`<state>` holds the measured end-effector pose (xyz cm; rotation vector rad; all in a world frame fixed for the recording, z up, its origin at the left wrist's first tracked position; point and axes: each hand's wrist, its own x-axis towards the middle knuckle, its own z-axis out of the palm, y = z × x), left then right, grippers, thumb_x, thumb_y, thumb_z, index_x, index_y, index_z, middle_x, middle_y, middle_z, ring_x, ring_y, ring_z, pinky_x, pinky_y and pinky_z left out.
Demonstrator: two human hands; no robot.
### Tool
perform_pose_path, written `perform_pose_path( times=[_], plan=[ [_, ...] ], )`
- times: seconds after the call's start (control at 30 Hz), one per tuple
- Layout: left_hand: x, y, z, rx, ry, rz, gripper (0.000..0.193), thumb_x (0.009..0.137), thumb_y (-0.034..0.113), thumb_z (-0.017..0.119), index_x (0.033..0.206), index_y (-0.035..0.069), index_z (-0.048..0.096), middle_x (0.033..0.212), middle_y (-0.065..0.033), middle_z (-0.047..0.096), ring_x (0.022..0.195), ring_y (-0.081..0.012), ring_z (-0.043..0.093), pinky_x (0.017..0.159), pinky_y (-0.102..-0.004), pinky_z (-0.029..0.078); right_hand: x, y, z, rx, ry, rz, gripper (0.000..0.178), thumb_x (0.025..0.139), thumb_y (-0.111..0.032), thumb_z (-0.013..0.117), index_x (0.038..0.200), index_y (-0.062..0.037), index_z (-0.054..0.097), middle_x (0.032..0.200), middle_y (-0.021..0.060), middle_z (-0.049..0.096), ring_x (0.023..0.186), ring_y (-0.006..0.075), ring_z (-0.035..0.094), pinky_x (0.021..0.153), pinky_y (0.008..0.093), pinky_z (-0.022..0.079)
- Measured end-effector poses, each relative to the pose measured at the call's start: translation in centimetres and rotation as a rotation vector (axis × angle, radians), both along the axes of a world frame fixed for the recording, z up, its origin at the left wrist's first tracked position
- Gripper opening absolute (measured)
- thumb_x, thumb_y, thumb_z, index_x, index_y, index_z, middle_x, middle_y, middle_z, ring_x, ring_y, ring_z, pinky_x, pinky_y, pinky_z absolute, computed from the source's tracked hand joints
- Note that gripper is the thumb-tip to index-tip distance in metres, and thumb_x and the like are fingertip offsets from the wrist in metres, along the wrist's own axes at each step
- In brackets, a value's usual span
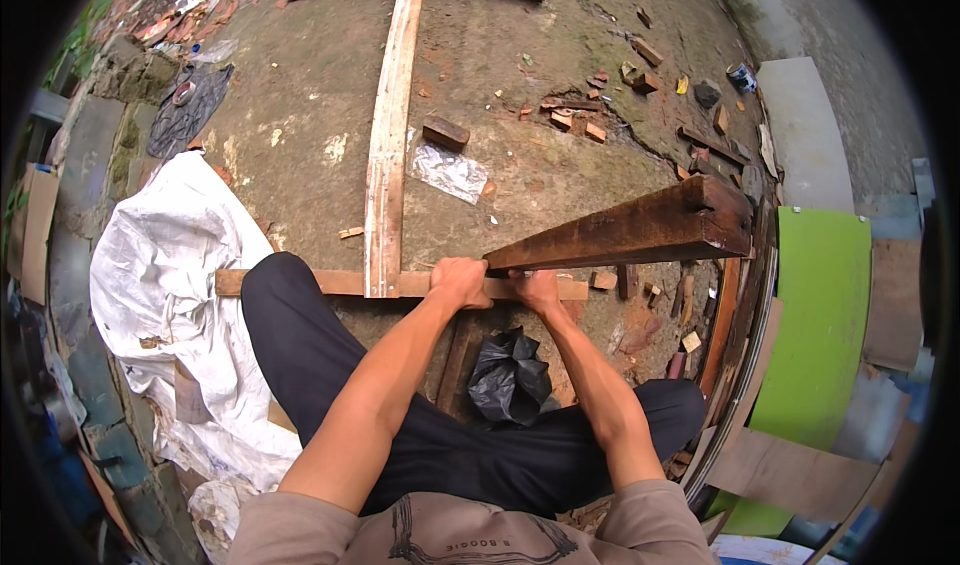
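Observation:
A thick dark-brown wooden beam (620,227) rises at a slant to the right, its broad end toward me. Both my hands are at its lower, narrow-looking end. My left hand (462,284) is closed against the left side of that end. Beneath the beam, my right hand (537,291) has its fingers wrapped around it, partly hidden by the wood. Under both hands a flat wooden plank (340,284) lies crosswise. A long pale-edged wooden strip (388,135) runs away from me, its near end resting on that plank.
Between my legs sits a crumpled black plastic bag (508,377). White sheeting (180,255) lies at my left. A wood block (446,133) and clear plastic wrapper (450,172) are ahead. Wood scraps (645,83) litter the right; a green panel (815,315) stands beyond stacked boards.

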<state>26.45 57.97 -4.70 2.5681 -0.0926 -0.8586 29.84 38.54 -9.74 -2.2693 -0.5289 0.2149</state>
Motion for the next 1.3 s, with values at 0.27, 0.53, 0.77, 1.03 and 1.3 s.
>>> perform_pose_path(
  times=[0.27, 0.53, 0.77, 1.03, 1.3],
  plan=[
    [1.1, 1.1, -0.4, -0.074, 0.097, 0.026, 0.08, 0.056, 0.049, 0.087, 0.121, 0.009, 0.066, 0.104, -0.0178, 0.072, 0.101, -0.0345, 0.069, 0.085, -0.0442, 0.054, 1.3, -0.6, 0.4, 0.01, 0.215, 0.002, 0.034, 0.08, -0.029, 0.076, 0.104, -0.0053, 0.07, 0.103, 0.017, 0.07, 0.1, 0.0377, 0.065, 0.086, 0.0458, 0.049],
    [1.3, 1.0, -0.6, -0.083, 0.157, 0.039, 0.081, 0.056, 0.048, 0.087, 0.123, 0.008, 0.065, 0.107, -0.0181, 0.072, 0.102, -0.0339, 0.069, 0.087, -0.0441, 0.054, 2.1, -1.8, 0.1, -0.077, 0.279, 0.111, 0.045, 0.091, -0.046, 0.065, 0.109, -0.0049, 0.069, 0.107, 0.0187, 0.069, 0.106, 0.0388, 0.063, 0.091, 0.0457, 0.047],
    [1.2, 0.7, -1.3, -0.05, 0.072, 0.017, 0.066, 0.059, 0.049, 0.082, 0.108, 0.006, 0.071, 0.101, -0.0175, 0.073, 0.098, -0.033, 0.07, 0.083, -0.0425, 0.056, 1.8, -1.2, 1.4, -0.007, 0.215, 0.129, 0.032, 0.089, -0.029, 0.066, 0.111, -0.0045, 0.068, 0.108, 0.0191, 0.069, 0.106, 0.0374, 0.063, 0.091, 0.0445, 0.047],
    [1.1, 0.7, -1.4, -0.042, 0.017, -0.007, 0.06, 0.059, 0.049, 0.081, 0.099, 0.004, 0.074, 0.094, -0.017, 0.073, 0.093, -0.0318, 0.071, 0.082, -0.0413, 0.056, 2.4, -1.0, 3.2, -0.111, 0.351, 0.181, 0.029, 0.089, -0.025, 0.065, 0.111, -0.0061, 0.068, 0.112, 0.0181, 0.068, 0.107, 0.0362, 0.063, 0.091, 0.0437, 0.047],
    [1.2, 0.6, 0.0, -0.02, 0.04, -0.032, 0.074, 0.06, 0.047, 0.082, 0.117, 0.002, 0.067, 0.103, -0.017, 0.073, 0.098, -0.0319, 0.07, 0.083, -0.0404, 0.056, 3.4, -1.0, 4.9, -0.082, 0.521, 0.219, 0.042, 0.092, -0.037, 0.065, 0.121, -0.0065, 0.065, 0.123, 0.0186, 0.065, 0.117, 0.0344, 0.059, 0.099, 0.0428, 0.045]
  ],
)
